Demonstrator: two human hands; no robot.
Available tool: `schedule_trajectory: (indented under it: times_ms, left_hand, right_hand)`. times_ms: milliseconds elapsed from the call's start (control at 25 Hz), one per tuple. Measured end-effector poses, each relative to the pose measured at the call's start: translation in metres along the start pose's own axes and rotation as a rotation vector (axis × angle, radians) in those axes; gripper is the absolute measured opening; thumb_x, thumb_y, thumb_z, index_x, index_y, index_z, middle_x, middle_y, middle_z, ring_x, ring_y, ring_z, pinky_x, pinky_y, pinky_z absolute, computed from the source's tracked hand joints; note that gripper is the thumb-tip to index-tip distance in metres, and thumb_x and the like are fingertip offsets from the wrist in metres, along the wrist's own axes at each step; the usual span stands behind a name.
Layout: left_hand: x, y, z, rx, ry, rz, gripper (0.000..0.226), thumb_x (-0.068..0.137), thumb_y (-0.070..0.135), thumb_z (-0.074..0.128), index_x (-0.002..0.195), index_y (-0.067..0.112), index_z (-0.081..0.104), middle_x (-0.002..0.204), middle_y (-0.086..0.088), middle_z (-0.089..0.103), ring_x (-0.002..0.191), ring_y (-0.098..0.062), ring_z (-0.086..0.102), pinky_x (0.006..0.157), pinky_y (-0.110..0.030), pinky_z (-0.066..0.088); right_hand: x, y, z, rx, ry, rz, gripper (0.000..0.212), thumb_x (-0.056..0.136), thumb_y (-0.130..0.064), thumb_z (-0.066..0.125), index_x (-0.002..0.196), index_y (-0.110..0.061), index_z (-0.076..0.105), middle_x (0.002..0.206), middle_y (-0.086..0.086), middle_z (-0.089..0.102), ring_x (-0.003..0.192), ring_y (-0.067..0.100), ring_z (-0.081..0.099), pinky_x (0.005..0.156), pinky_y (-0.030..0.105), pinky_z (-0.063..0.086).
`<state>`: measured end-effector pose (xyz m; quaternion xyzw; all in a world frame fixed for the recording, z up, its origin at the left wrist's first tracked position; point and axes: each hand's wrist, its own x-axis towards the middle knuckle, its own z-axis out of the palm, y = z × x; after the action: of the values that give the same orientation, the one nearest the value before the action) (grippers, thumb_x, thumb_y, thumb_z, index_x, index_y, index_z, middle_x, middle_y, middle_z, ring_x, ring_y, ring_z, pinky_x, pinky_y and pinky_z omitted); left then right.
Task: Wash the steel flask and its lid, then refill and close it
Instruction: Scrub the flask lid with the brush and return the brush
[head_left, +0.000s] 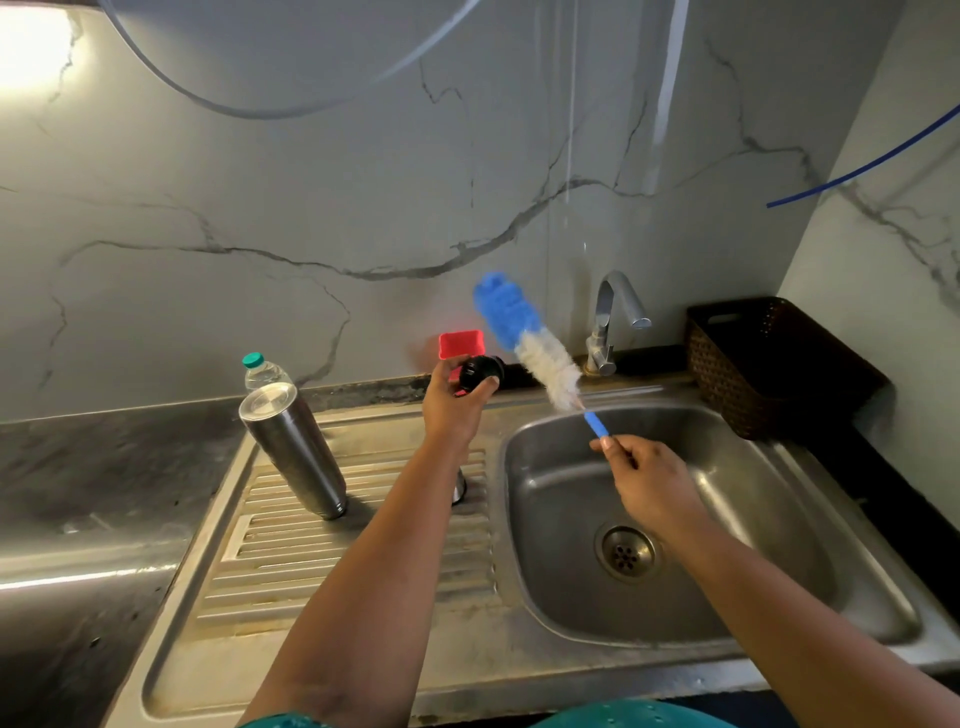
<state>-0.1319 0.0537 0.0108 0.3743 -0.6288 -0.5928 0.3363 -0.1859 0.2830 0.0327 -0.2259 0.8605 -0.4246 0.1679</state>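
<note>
while hands grip lid (481, 372) and brush (524, 340), flask (293, 449) stands on steel drainboard (332, 582) below marble wall (260, 208).

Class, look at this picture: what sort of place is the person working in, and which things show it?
Most likely a home kitchen: a steel sink with a ribbed draining board, a tap at the marble-look wall, and a bottle brush in the right hand.
</note>
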Motion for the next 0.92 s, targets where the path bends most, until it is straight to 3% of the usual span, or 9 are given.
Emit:
schedule_trajectory:
  times_ms: [80, 200, 400, 520, 680, 800, 920]
  left_hand:
    - [-0.003, 0.002, 0.004, 0.042, -0.093, 0.032, 0.046, 0.076, 0.023, 0.082, 0.117, 0.027, 0.062, 0.108, -0.003, 0.068, 0.094, -0.016, 0.068, 0.083, -0.033, 0.058]
    - [-0.008, 0.007, 0.008, 0.226, -0.178, 0.151, 0.049, 0.074, 0.025, 0.084, 0.118, 0.03, 0.063, 0.11, 0.003, 0.065, 0.099, -0.013, 0.064, 0.085, -0.03, 0.055]
    - [-0.002, 0.019, -0.003, 0.112, 0.115, 0.031, 0.051, 0.071, 0.025, 0.085, 0.116, 0.024, 0.06, 0.106, 0.006, 0.067, 0.096, -0.012, 0.065, 0.081, -0.026, 0.052]
    - [0.003, 0.016, -0.008, 0.199, 0.113, 0.037, 0.054, 0.067, 0.026, 0.086, 0.115, 0.023, 0.062, 0.105, 0.003, 0.068, 0.097, -0.016, 0.066, 0.087, -0.032, 0.055]
    - [-0.001, 0.014, -0.008, 0.419, 0.017, 0.191, 0.054, 0.062, 0.037, 0.085, 0.111, 0.024, 0.066, 0.105, 0.004, 0.067, 0.097, -0.015, 0.063, 0.086, -0.035, 0.054]
    - [-0.01, 0.018, 0.003, 0.582, -0.12, 0.373, 0.054, 0.061, 0.029, 0.088, 0.11, 0.016, 0.067, 0.106, 0.001, 0.06, 0.098, -0.018, 0.056, 0.084, -0.031, 0.048]
    - [-0.013, 0.029, 0.005, 0.588, -0.08, 0.396, 0.052, 0.062, 0.027, 0.088, 0.108, 0.016, 0.066, 0.105, 0.004, 0.053, 0.098, -0.016, 0.051, 0.083, -0.027, 0.042]
  right_hand:
    - [0.004, -0.008, 0.0, -0.074, -0.018, -0.063, 0.03, 0.101, -0.034, 0.041, 0.116, -0.022, 0.065, 0.072, -0.005, 0.057, 0.053, 0.008, 0.045, 0.041, 0.013, 0.032]
    - [0.015, -0.021, -0.003, -0.171, 0.002, -0.083, 0.034, 0.102, -0.033, 0.038, 0.118, -0.017, 0.063, 0.077, -0.006, 0.053, 0.057, 0.007, 0.046, 0.046, 0.018, 0.032]
    - [-0.002, -0.008, 0.008, -0.124, -0.085, -0.096, 0.032, 0.102, -0.032, 0.039, 0.116, -0.02, 0.065, 0.071, -0.007, 0.052, 0.054, 0.005, 0.044, 0.043, 0.013, 0.033]
    - [-0.005, -0.003, 0.006, -0.034, -0.014, -0.068, 0.033, 0.101, -0.034, 0.04, 0.117, -0.021, 0.066, 0.064, -0.005, 0.05, 0.05, 0.008, 0.042, 0.04, 0.013, 0.032]
    - [-0.002, -0.006, -0.005, -0.057, -0.045, -0.126, 0.029, 0.101, -0.032, 0.042, 0.115, -0.022, 0.065, 0.065, -0.003, 0.052, 0.05, 0.008, 0.041, 0.039, 0.013, 0.033]
    - [0.007, -0.016, -0.003, -0.156, -0.043, -0.153, 0.031, 0.101, -0.033, 0.04, 0.117, -0.019, 0.063, 0.073, -0.004, 0.054, 0.055, 0.007, 0.045, 0.044, 0.015, 0.034]
    - [0.016, -0.021, -0.004, -0.186, -0.021, -0.165, 0.033, 0.102, -0.033, 0.039, 0.119, -0.017, 0.062, 0.079, -0.005, 0.055, 0.061, 0.008, 0.05, 0.05, 0.018, 0.034]
